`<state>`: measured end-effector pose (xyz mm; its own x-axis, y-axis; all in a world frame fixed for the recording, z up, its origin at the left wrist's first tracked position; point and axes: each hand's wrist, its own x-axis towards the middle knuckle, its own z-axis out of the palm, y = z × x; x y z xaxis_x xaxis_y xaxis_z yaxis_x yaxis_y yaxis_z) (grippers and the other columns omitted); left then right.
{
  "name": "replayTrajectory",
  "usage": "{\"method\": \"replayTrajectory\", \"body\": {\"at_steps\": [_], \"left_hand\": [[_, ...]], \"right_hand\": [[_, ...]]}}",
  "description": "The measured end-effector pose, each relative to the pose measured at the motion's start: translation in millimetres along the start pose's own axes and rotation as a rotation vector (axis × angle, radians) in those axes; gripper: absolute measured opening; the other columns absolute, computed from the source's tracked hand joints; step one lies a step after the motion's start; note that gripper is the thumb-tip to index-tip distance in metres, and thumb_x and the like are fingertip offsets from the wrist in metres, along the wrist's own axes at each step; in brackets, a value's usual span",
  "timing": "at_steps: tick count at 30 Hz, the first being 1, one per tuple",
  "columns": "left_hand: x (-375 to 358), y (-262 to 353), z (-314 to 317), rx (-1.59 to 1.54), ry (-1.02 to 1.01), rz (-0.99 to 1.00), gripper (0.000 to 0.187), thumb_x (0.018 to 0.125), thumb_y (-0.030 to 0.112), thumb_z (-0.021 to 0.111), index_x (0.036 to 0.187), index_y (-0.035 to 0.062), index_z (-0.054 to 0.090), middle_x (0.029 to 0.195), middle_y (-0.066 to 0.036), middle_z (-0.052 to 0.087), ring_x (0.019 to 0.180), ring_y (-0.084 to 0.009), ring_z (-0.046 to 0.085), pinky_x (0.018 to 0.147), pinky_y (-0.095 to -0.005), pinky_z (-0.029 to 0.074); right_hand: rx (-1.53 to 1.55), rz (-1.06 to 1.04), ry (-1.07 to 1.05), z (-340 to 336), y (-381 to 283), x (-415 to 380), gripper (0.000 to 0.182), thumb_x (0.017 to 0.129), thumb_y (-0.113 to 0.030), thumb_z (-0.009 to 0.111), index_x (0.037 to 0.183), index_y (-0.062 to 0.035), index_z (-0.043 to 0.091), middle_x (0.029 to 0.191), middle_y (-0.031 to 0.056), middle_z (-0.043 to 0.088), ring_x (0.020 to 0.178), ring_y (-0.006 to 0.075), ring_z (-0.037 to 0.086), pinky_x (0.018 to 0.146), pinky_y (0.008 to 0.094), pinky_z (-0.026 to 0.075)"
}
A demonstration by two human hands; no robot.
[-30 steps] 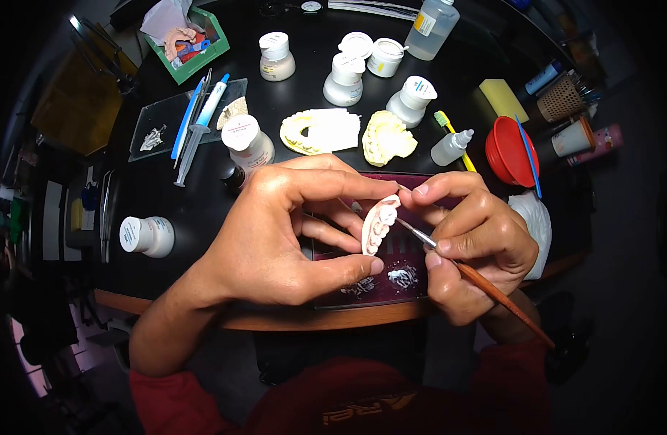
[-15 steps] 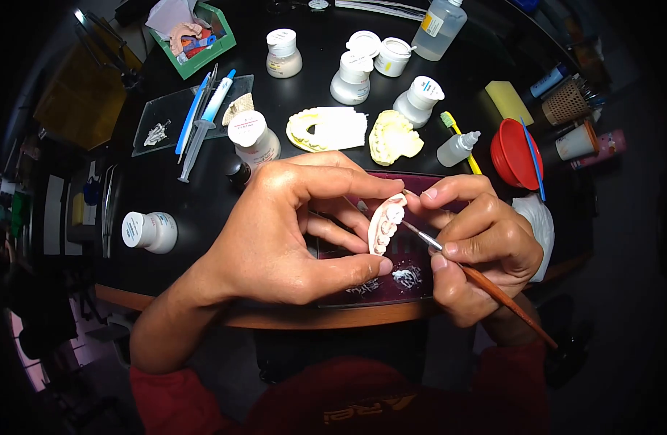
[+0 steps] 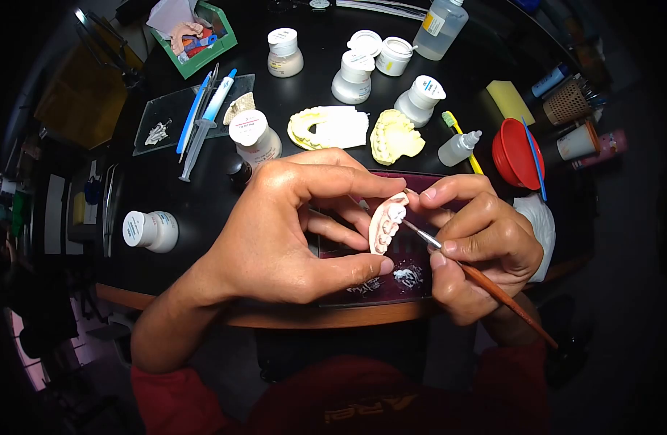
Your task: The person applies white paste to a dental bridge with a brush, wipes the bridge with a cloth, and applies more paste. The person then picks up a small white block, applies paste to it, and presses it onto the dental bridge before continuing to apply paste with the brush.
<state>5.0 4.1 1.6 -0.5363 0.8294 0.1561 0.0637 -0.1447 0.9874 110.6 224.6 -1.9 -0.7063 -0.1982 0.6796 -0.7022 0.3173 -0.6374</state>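
Observation:
Between thumb and forefinger, my left hand (image 3: 297, 225) grips a small pinkish dental model (image 3: 383, 228) by its two ends, its white teeth turned to the right. My right hand (image 3: 489, 243) pinches a fine brush (image 3: 493, 290) with a brown wooden handle and metal ferrule. The brush tip is right at the teeth of the model. Below the hands lies a dark red mixing slab (image 3: 373, 293), with white paste (image 3: 407, 275) smeared on it. My right forefinger reaches close to the model's upper end.
Behind my hands stand a yellow dental cast (image 3: 395, 138), another cast (image 3: 341, 129) and several powder jars (image 3: 255, 138). A dropper bottle (image 3: 459, 148), red bowl (image 3: 516, 156) and tissue (image 3: 538, 225) are on the right. At left, a syringe (image 3: 206, 130) rests on a glass plate (image 3: 151, 119).
Both hands keep nearly the same pose. The brush tip stays by the model's teeth, with only a very slight shift; the whole view has drifted a little.

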Motion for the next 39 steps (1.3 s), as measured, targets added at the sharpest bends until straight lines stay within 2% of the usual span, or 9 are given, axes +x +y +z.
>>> {"method": "replayTrajectory", "body": {"at_steps": [2, 5, 20, 23, 25, 29, 38, 39], "left_hand": [[-0.1, -1.0, -0.3, 0.002, 0.002, 0.004, 0.06, 0.072, -0.009, 0.086, 0.128, -0.0061, 0.067, 0.117, -0.014, 0.063, 0.099, -0.0191, 0.071, 0.084, -0.0301, 0.065], [0.1, -0.4, -0.1, 0.016, 0.002, 0.017, 0.06, 0.071, -0.009, 0.086, 0.128, -0.0061, 0.067, 0.117, -0.014, 0.063, 0.099, -0.0192, 0.071, 0.084, -0.0302, 0.065], [0.5, -0.8, -0.2, 0.067, 0.002, 0.04, 0.059, 0.071, -0.009, 0.086, 0.127, -0.0047, 0.068, 0.115, -0.012, 0.062, 0.097, -0.0171, 0.071, 0.084, -0.0293, 0.065], [0.0, -0.8, -0.4, 0.076, 0.007, 0.032, 0.06, 0.071, -0.009, 0.087, 0.127, -0.0043, 0.068, 0.115, -0.012, 0.062, 0.097, -0.0169, 0.071, 0.084, -0.0292, 0.065], [0.2, -0.7, -0.4, 0.081, 0.007, 0.031, 0.06, 0.071, -0.009, 0.087, 0.127, -0.0042, 0.068, 0.115, -0.012, 0.062, 0.096, -0.0168, 0.071, 0.084, -0.0292, 0.065], [0.5, -0.6, -0.2, 0.085, 0.008, 0.04, 0.059, 0.071, -0.009, 0.087, 0.127, -0.0043, 0.068, 0.115, -0.012, 0.062, 0.095, -0.0169, 0.071, 0.083, -0.0294, 0.065], [0.0, -1.8, -0.2, 0.081, 0.013, 0.039, 0.061, 0.07, -0.009, 0.087, 0.128, -0.0044, 0.068, 0.115, -0.013, 0.063, 0.096, -0.0178, 0.071, 0.083, -0.0297, 0.065], [0.1, -1.7, -0.1, 0.076, 0.013, 0.038, 0.061, 0.07, -0.009, 0.087, 0.128, -0.0044, 0.068, 0.115, -0.013, 0.063, 0.096, -0.0179, 0.071, 0.083, -0.0296, 0.065]], "right_hand": [[-0.006, 0.019, -0.018, -0.2, -1.8, -0.1, 0.025, 0.073, 0.011, 0.061, 0.095, -0.0015, 0.061, 0.084, 0.0115, 0.061, 0.108, 0.0351, 0.063, 0.09, 0.0486, 0.062], [-0.039, -0.021, 0.105, 6.1, 1.4, 2.8, 0.025, 0.065, 0.011, 0.068, 0.085, -0.0031, 0.06, 0.076, 0.0079, 0.063, 0.094, 0.0364, 0.072, 0.078, 0.0413, 0.06], [-0.027, -0.001, 0.13, 7.4, 0.7, 2.7, 0.024, 0.064, 0.011, 0.066, 0.082, -0.0029, 0.061, 0.075, 0.008, 0.063, 0.092, 0.0359, 0.072, 0.078, 0.0405, 0.061], [-0.027, 0.007, 0.003, -0.3, -2.2, 1.7, 0.022, 0.073, 0.009, 0.063, 0.092, -0.0023, 0.06, 0.082, 0.0102, 0.061, 0.105, 0.035, 0.065, 0.087, 0.0464, 0.063], [-0.028, 0.004, -0.004, -0.7, -1.3, 1.8, 0.021, 0.072, 0.008, 0.063, 0.091, -0.0022, 0.06, 0.081, 0.0102, 0.062, 0.105, 0.0351, 0.065, 0.086, 0.0457, 0.063], [-0.062, 0.001, 0.093, 6.5, -2.7, 5.9, 0.023, 0.063, 0.011, 0.067, 0.081, -0.0033, 0.06, 0.073, 0.0073, 0.062, 0.088, 0.0347, 0.071, 0.08, 0.0415, 0.06], [-0.047, -0.003, 0.093, 6.5, -2.3, 6.4, 0.023, 0.063, 0.01, 0.068, 0.079, -0.0032, 0.06, 0.073, 0.0073, 0.062, 0.088, 0.034, 0.071, 0.081, 0.0414, 0.06], [-0.04, -0.013, 0.07, 5.2, -1.5, 5.3, 0.022, 0.066, 0.01, 0.066, 0.083, -0.0026, 0.06, 0.075, 0.0083, 0.062, 0.093, 0.0345, 0.069, 0.082, 0.0434, 0.061]]}}
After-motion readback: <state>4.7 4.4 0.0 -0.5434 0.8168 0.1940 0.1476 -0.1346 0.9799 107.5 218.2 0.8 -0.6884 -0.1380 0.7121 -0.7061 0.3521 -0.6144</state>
